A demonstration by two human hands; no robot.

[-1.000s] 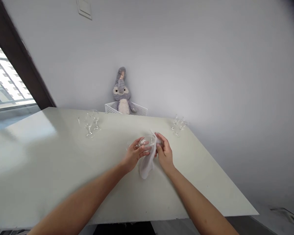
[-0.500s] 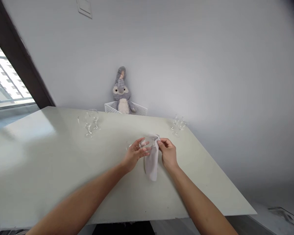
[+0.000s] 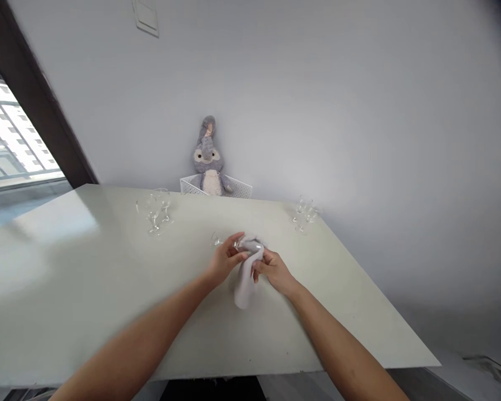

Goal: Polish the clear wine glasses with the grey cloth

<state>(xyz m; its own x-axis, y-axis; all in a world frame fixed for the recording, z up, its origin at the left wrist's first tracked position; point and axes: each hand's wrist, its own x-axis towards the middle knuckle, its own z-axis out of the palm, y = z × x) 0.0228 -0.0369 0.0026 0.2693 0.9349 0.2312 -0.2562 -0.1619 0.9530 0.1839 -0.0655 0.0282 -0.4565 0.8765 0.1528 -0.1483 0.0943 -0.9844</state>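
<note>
My left hand (image 3: pixel 226 258) is closed round the bowl of a clear stemmed glass (image 3: pixel 216 240), which lies tilted on its side above the table with its foot to the left. A pale grey cloth (image 3: pixel 245 281) covers the glass's rim end and hangs down below it, its lower end blurred. Fingers of my right hand (image 3: pixel 273 270) pinch the cloth against the right side of the bowl. Much of the bowl is hidden by the cloth and my fingers.
Two stemmed glasses (image 3: pixel 153 216) stand upright at the left on the pale table (image 3: pixel 108 289). Several smaller glasses (image 3: pixel 303 213) are grouped near the right edge. Behind the table, a grey plush rabbit (image 3: pixel 211 161) sits in a white perforated basket (image 3: pixel 240 189) against the wall.
My right hand has moved left and slightly down, bringing the cloth over the mouth of the glass. The hanging cloth has swung left. My left hand keeps its hold and has shifted slightly left.
</note>
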